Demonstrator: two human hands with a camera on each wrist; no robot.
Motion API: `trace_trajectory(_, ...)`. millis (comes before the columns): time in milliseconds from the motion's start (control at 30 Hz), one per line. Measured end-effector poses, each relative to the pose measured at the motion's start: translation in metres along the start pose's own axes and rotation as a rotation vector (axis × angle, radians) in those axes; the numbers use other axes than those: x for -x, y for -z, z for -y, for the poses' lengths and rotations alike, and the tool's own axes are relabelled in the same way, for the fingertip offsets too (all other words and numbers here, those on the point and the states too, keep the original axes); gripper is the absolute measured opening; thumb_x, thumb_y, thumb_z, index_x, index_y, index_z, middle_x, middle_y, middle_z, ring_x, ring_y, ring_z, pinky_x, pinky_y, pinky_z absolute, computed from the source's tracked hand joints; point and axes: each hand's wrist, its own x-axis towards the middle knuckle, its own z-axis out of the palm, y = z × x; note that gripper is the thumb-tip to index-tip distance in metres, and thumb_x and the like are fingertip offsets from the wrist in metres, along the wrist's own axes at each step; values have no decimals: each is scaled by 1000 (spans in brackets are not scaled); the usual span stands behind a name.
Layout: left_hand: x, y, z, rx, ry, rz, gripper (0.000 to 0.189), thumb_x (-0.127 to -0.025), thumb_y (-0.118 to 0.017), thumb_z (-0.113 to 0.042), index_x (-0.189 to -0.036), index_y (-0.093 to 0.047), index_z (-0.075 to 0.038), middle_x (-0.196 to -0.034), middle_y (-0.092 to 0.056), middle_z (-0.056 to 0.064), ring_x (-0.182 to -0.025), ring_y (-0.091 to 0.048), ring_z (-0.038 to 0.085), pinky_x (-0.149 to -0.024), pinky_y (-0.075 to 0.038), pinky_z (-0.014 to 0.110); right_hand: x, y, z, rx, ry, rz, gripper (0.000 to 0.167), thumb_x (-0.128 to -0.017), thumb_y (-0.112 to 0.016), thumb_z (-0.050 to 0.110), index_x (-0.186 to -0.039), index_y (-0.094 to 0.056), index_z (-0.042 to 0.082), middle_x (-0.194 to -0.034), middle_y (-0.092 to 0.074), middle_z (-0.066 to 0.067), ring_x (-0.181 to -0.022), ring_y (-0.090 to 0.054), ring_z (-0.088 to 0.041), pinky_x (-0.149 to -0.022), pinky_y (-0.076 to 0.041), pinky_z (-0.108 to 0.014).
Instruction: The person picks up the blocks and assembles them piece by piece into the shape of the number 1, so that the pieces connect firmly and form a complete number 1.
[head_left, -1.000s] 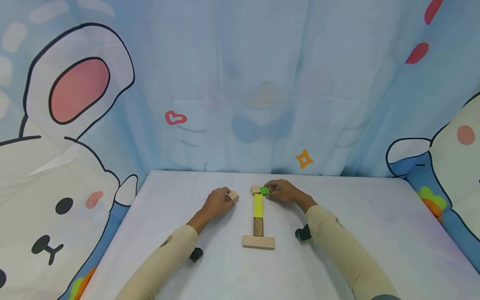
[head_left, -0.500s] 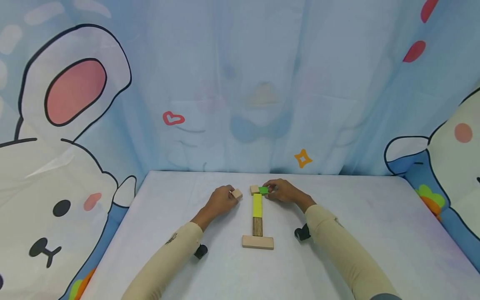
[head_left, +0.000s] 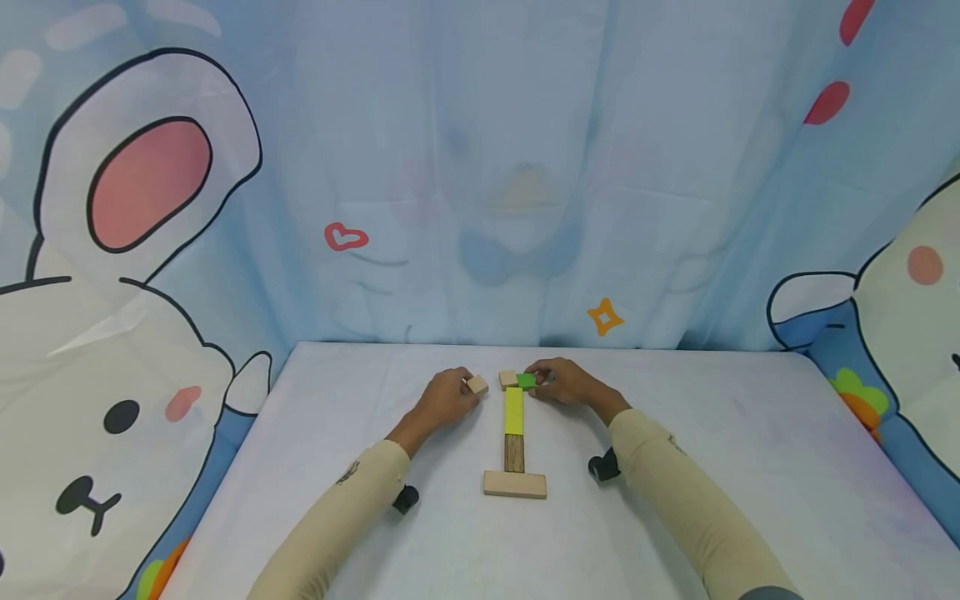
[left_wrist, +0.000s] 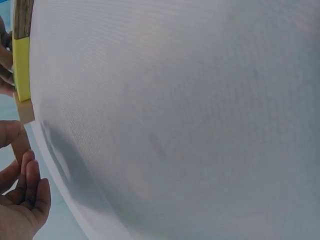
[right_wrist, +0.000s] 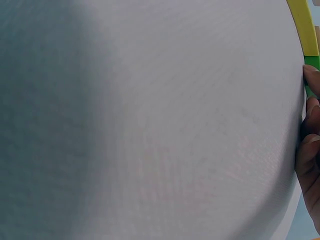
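My left hand pinches a small natural-wood block between thumb and fingers, just left of the row's far end. In the left wrist view this held block is apart from the plain wooden block on the table. My right hand pinches the right end of a green block. That green block lies against the plain wooden block at the top of a yellow strip. Below the yellow come a dark brown wooden block and a wide pale plank lying crosswise.
A white cloth covers the table. Its far edge runs close behind the hands, against a blue cartoon curtain. Black wrist cameras hang under both sleeves, such as the right-hand camera.
My left hand has moved right and slightly away, bringing its wooden block closer to the row's far end. My right hand stays at the green block.
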Motion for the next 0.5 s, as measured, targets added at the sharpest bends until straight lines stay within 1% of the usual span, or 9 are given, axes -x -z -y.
trace_trajectory(100,-1,0,-1,10,9,14,36,-92,-68,-14,-123,-64,3,-101,-69,11,-80,-60,15,-74,-53,32,0,0,1,10,9,2,40,-93,-72,20,-129,-65,6,-106,-65,-9,-101,-55,-24,-92,-45,-45)
trace_trajectory(233,-3,-2,0,11,10,24,36,-92,-68,-13,-123,-64,3,-103,-69,11,-81,-60,14,-75,-52,31,0,0,2,15,10,2,40,-93,-72,20,-129,-64,6,-107,-65,-9,-101,-56,-24,-92,-46,-46)
trace_trajectory(500,-5,-3,-2,24,6,28,36,-92,-68,-13,-124,-63,3,-100,-69,11,-81,-61,14,-74,-53,31,2,0,3,18,6,-2,40,-93,-72,21,-129,-64,6,-109,-66,-10,-103,-57,-25,-93,-46,-47)
